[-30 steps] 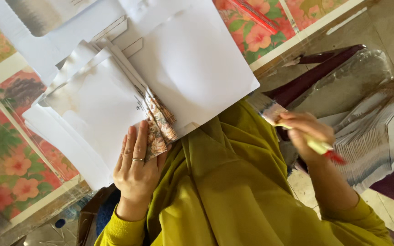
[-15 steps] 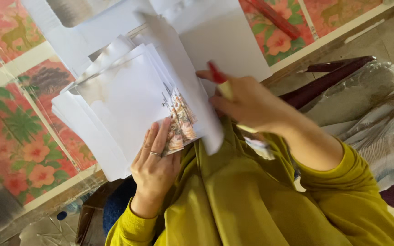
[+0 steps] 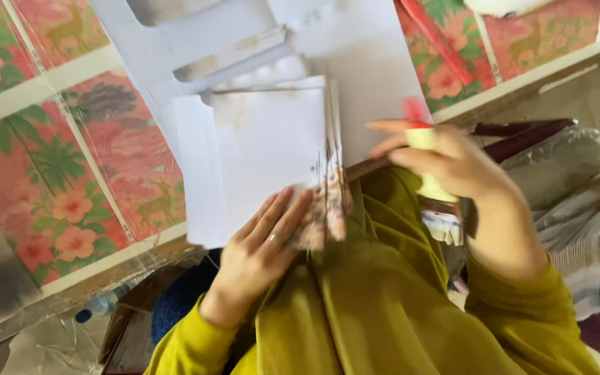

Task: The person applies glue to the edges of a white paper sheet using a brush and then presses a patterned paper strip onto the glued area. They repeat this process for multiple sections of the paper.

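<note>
A stack of white paper sheets [image 3: 265,149] lies on a floral table cover, its near edge showing printed colour. My left hand [image 3: 262,253] rests flat on the near edge of the stack, fingers spread, a ring on one finger. My right hand [image 3: 446,163] hovers just right of the stack and grips a pale yellow stick with a red cap [image 3: 421,139], likely a glue stick. The red cap points toward the table. Both arms wear olive-yellow sleeves.
Larger white sheets [image 3: 355,48] lie under and behind the stack. The floral cover [image 3: 71,173] has a pale border. A red pen-like item [image 3: 435,42] lies at the back right. Clear plastic-wrapped bundles [image 3: 578,208] sit to the right. A small bottle [image 3: 98,305] lies below left.
My right hand has come in from the far right with the red-capped stick to beside the stack. The view has shifted so the stack sits more upright. My left hand stays on the stack.
</note>
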